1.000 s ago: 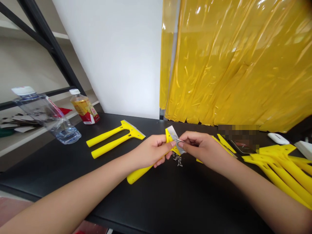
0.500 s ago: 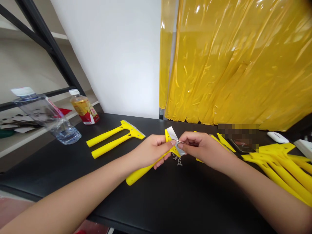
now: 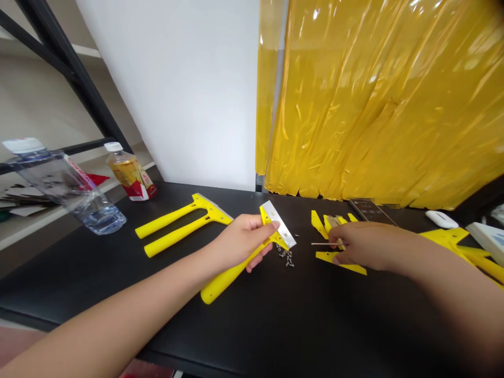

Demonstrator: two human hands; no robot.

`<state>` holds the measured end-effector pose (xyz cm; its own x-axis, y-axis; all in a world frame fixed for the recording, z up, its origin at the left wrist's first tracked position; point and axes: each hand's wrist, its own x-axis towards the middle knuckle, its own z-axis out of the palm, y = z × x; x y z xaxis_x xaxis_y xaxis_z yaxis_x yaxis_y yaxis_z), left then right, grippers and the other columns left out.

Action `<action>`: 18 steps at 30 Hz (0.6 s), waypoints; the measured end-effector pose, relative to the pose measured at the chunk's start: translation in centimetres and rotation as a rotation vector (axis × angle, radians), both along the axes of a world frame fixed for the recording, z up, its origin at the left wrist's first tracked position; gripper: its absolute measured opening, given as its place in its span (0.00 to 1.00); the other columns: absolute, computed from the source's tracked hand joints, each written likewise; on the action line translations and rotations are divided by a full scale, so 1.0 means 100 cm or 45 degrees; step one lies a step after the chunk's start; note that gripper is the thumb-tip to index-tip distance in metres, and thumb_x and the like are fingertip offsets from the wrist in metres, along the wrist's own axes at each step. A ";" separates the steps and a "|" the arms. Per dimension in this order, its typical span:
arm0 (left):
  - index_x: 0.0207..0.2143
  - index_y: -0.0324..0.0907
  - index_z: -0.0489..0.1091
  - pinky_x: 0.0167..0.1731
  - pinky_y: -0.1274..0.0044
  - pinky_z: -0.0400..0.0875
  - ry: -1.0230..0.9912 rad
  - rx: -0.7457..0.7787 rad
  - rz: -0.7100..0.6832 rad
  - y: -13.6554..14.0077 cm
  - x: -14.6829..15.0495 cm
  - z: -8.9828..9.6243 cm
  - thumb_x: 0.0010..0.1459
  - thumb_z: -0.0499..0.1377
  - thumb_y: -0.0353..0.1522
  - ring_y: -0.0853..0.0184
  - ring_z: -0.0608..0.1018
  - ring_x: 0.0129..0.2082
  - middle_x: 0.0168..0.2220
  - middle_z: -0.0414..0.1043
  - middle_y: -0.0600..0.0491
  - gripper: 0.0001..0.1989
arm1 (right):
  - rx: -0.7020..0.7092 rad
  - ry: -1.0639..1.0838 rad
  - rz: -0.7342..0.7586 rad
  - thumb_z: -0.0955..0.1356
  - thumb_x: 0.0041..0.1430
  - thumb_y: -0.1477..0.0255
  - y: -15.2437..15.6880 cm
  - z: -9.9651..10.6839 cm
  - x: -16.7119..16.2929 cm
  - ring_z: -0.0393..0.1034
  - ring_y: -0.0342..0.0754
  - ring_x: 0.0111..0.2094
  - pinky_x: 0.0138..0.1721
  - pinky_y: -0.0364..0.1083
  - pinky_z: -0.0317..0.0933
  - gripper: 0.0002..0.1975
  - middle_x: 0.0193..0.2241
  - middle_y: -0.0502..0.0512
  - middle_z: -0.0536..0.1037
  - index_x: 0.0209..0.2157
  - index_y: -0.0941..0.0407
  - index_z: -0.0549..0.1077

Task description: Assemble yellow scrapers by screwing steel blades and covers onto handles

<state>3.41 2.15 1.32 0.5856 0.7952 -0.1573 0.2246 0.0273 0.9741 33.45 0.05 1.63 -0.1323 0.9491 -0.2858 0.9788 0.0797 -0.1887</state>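
Black tabletop against a white panel, yellow plastic sheeting hanging behind on the right. Left hand has a yellow scraper pinched at the head, thumb on top near the blade, fingers curled under; handle slopes down toward the near edge. Blade lies along the head, its slots showing, no cover over it. Right hand is out over the loose cover plates, with a thin metal tool tucked in the fingers, tip toward the scraper; thumb and forefinger look apart. Thumb is at the nearest plate; can't tell if it's touching or gripping. Loose screws are in a small heap just beside the scraper head, one off on its own. Status, my read: two scrapers lie side by side on the left, look assembled, so count those done. The held one is partway: blade placed, cover and screws not on. More yellow handles are piled at far right, partly behind the forearm, apparently unbuilt; can't get a count. Also around: clear bottle and smaller bottle far left, phone behind the plates.
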 end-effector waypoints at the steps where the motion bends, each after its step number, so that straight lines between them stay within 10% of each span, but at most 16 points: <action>1: 0.23 0.42 0.65 0.11 0.81 0.62 0.004 0.005 0.003 0.000 0.000 0.000 0.69 0.56 0.47 0.74 0.67 0.11 0.17 0.65 0.59 0.24 | -0.018 -0.007 -0.001 0.77 0.49 0.58 0.001 -0.004 -0.002 0.67 0.48 0.24 0.28 0.46 0.52 0.13 0.26 0.52 0.75 0.30 0.51 0.77; 8: 0.22 0.42 0.64 0.10 0.81 0.61 -0.018 -0.001 0.059 0.000 0.002 0.003 0.68 0.58 0.45 0.74 0.66 0.10 0.16 0.64 0.59 0.23 | -0.078 0.166 0.091 0.70 0.59 0.63 0.001 0.002 -0.022 0.64 0.45 0.24 0.27 0.45 0.52 0.10 0.26 0.50 0.73 0.27 0.52 0.71; 18: 0.26 0.41 0.68 0.09 0.81 0.62 -0.165 -0.243 -0.055 0.001 0.002 -0.007 0.66 0.59 0.47 0.73 0.67 0.11 0.18 0.67 0.58 0.22 | -0.093 1.413 0.052 0.70 0.68 0.55 -0.012 0.012 -0.062 0.51 0.39 0.23 0.23 0.42 0.46 0.14 0.26 0.43 0.64 0.41 0.51 0.70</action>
<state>3.62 2.23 0.66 0.6432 0.7324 -0.2233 0.1026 0.2066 0.9730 27.21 -1.16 2.83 -0.3798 0.9240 -0.0445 0.2611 0.0610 -0.9634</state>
